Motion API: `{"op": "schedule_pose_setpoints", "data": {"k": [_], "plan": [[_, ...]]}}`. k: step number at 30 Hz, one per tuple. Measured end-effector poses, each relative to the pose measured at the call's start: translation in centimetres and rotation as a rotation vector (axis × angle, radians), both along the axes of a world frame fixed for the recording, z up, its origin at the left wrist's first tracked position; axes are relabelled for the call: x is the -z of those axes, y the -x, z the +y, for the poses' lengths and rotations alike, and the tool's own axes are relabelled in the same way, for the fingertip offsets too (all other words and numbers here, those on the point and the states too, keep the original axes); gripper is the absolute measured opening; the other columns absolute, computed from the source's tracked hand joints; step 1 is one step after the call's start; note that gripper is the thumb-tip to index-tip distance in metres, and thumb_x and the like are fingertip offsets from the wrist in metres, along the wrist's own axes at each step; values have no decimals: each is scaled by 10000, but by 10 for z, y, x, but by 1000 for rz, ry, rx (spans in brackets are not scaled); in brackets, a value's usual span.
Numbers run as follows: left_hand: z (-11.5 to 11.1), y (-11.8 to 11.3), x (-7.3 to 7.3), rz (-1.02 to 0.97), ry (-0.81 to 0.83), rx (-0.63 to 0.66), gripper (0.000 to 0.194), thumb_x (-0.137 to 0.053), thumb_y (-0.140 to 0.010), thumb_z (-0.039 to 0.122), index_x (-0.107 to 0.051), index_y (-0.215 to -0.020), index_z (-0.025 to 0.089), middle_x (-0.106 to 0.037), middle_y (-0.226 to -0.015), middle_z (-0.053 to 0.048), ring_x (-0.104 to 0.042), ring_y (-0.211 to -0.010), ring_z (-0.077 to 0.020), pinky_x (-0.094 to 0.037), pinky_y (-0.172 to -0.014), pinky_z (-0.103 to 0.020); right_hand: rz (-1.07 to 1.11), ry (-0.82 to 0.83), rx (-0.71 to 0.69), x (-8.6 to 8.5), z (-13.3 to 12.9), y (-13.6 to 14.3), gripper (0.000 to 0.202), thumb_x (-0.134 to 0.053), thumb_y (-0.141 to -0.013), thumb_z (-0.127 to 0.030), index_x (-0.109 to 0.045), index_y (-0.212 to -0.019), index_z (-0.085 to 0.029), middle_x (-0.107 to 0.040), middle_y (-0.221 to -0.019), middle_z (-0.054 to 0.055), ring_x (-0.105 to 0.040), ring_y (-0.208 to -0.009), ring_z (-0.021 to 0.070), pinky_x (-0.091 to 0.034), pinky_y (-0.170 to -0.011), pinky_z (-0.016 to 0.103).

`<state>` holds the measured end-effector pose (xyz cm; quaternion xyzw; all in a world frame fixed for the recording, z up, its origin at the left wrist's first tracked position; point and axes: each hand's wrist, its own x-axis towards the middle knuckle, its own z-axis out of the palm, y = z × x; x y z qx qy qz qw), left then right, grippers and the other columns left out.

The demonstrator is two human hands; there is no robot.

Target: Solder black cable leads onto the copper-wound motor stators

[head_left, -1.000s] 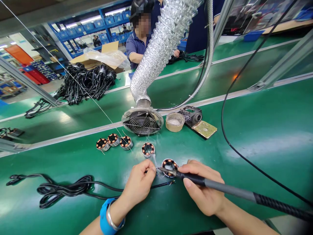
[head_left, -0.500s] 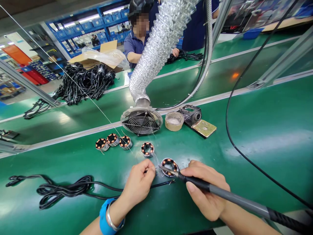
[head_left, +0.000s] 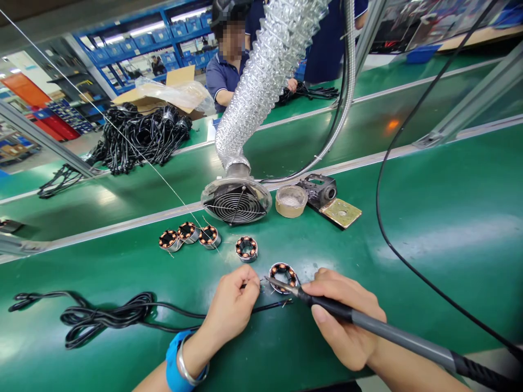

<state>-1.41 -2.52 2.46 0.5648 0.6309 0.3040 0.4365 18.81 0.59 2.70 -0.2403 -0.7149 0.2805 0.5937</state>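
Observation:
My left hand [head_left: 235,294] is closed in a pinch, and a bit of black cable shows between its fingers. More of that black cable [head_left: 110,316] lies loosely coiled on the left and runs under my wrist. One stripped cable end [head_left: 286,302] rests on the table just right of this hand. In my right hand [head_left: 347,316] is a soldering iron [head_left: 379,329], held like a pen. Its tip points left, close to my left fingertips, and passes over a ring-shaped motor stator [head_left: 281,268] with copper windings. Another stator [head_left: 246,249] sits just beyond my left hand.
Several more stators [head_left: 188,233] stand in a row further left. A round fume fan [head_left: 237,204] on a silver duct [head_left: 261,87] is behind them. Beside it are a tan dish [head_left: 291,201] and an iron stand [head_left: 322,190]. Across the line, a person [head_left: 229,71] handles black cables.
Both hands and the soldering iron's tip keep nearly the same place. The faint smoke above my left fingertips has thinned. The view has shifted very slightly.

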Motion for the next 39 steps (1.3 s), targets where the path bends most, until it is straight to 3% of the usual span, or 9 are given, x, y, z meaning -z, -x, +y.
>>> {"op": "schedule_pose_setpoints", "data": {"k": [12, 17, 30, 39], "plan": [[1, -1, 2, -7, 4, -4, 224, -433, -898, 277, -440, -690, 193, -342, -587, 68, -323, -563, -105, -256, -548, -234, -53, -23, -15, 2, 1, 1, 272, -533, -750, -117, -637, -991, -186, -592, -640, 24, -470, -467, 140, -381, -446, 275], [0, 1, 3, -10, -3, -2, 224, -432, -901, 272, -438, -691, 193, -350, -590, 65, -329, -567, -105, -258, -557, -234, -20, 3, 2, 5, 2, -2, 284, -540, -745, -130, -637, -1004, -194, -534, -608, 5, -458, -468, 145, -370, -454, 276], [-1, 1, 2, -5, 5, -12, 223, -435, -895, 285, -439, -691, 196, -345, -578, 70, -319, -553, -102, -250, -543, -226, -18, 17, -15, 9, 1, -4, 288, -544, -752, -121, -634, -1017, -190, -546, -632, 13, -475, -495, 148, -386, -472, 283], [-1, 0, 2, -3, 11, -8, 225, -426, -896, 292, -428, -691, 199, -342, -587, 67, -323, -559, -107, -253, -542, -224, 7, -18, 14, -2, 4, -2, 291, -540, -740, -116, -654, -996, -193, -561, -605, 9, -485, -464, 151, -392, -446, 279]]}}
